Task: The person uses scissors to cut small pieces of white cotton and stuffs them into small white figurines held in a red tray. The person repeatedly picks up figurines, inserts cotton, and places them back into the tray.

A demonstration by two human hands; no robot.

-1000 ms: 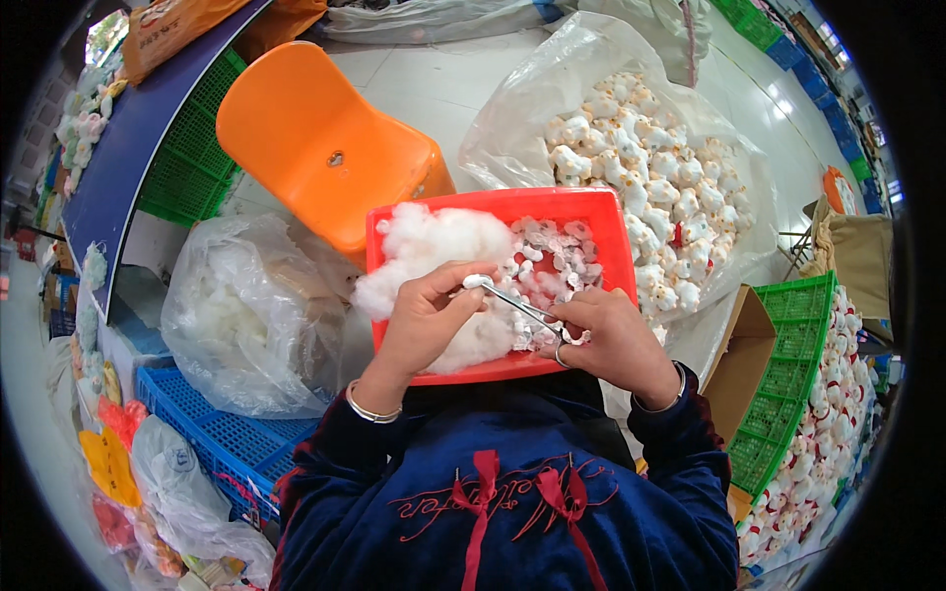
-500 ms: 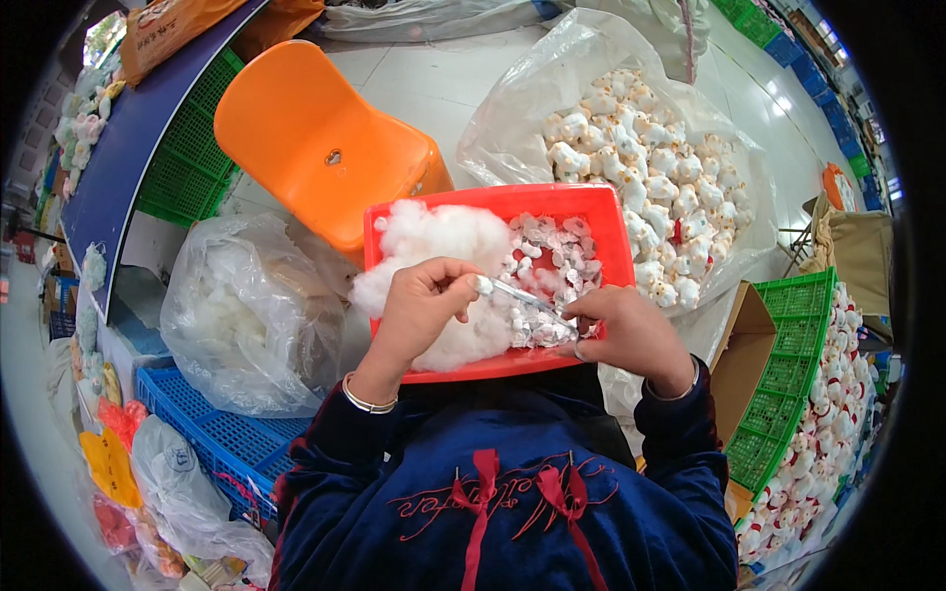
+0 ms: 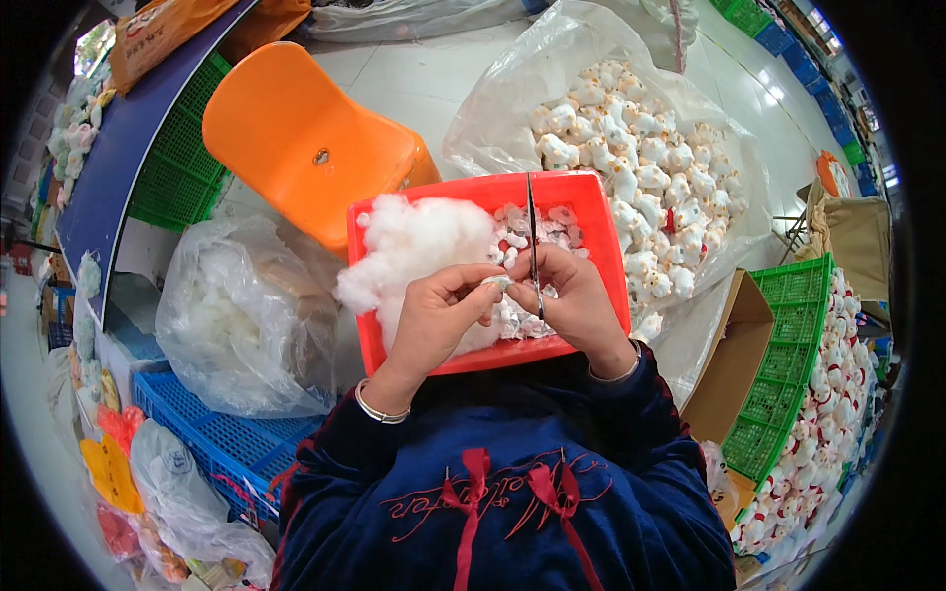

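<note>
Left hand (image 3: 437, 317) pinched narrow on a small white toy (image 3: 499, 283), fingertips meeting those of the right. Right hand (image 3: 574, 300) closed around a thin metal rod (image 3: 532, 231), upright, tip pointing away past the knuckles. Under both grips, a red tray (image 3: 599, 222); left of the pinch, a heap of white stuffing (image 3: 414, 246). Beyond the rod, a clear bag of plush toys (image 3: 631, 167). Far left of the tray, an orange chair (image 3: 296, 138).

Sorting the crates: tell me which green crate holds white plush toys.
The green crate at the person's right, beside the cardboard box; those by the orange chair show none.
</note>
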